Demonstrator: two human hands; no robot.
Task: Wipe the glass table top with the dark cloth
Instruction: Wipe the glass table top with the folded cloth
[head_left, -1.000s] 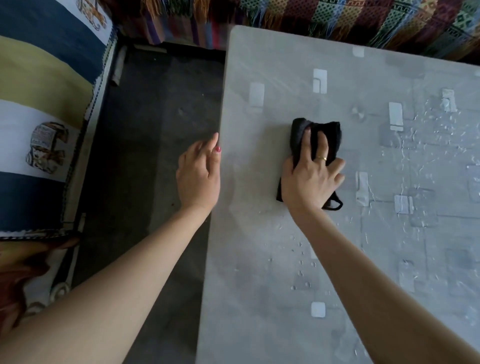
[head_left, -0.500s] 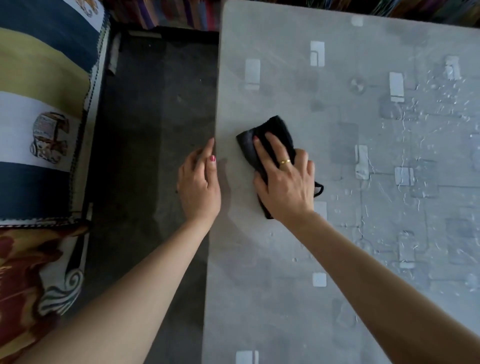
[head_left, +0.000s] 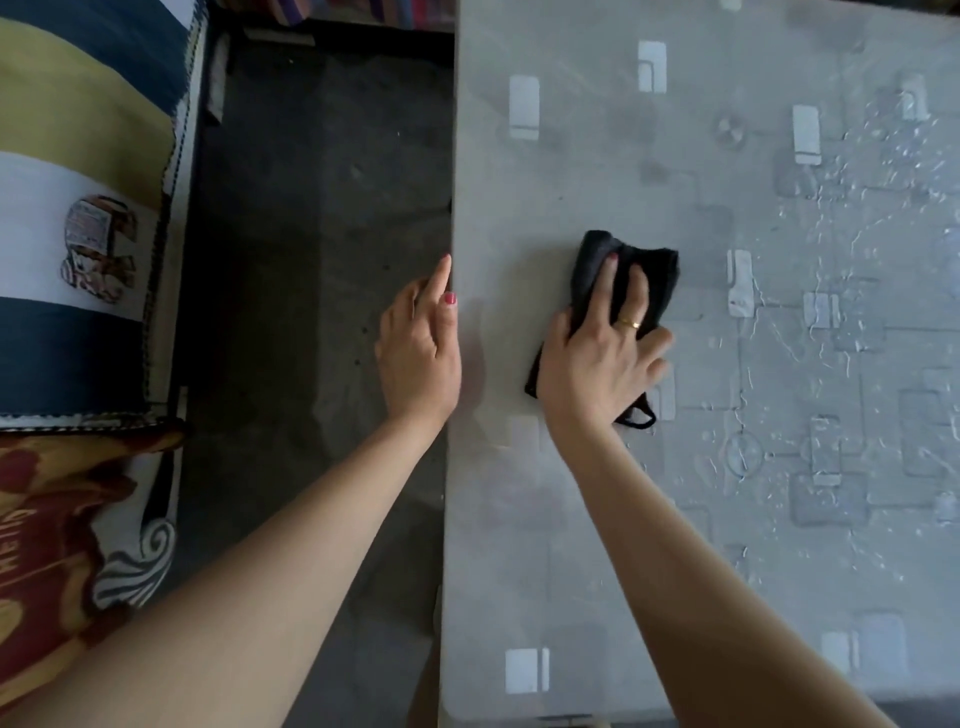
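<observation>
The right hand (head_left: 597, 364), fingers straight, presses the cloth (head_left: 660, 275) onto the table (head_left: 571, 545). Left of it, the left hand (head_left: 418, 353), fingers straight, lies along the edge.

dim | glare at right on table top (head_left: 857, 218) | edges distorted

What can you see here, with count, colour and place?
table top: one, grey glass, right side
cloth: one, black, under the right hand
droplets: many, clear, table top's right part
floor: one, dark grey, left of table top
striped fabric: one, blue, yellow, white, far left
cushion: one, red and yellow, lower left
ring: one, gold, right hand
left hand: one, at table top's left edge
right hand: one, pressing flat on cloth
</observation>
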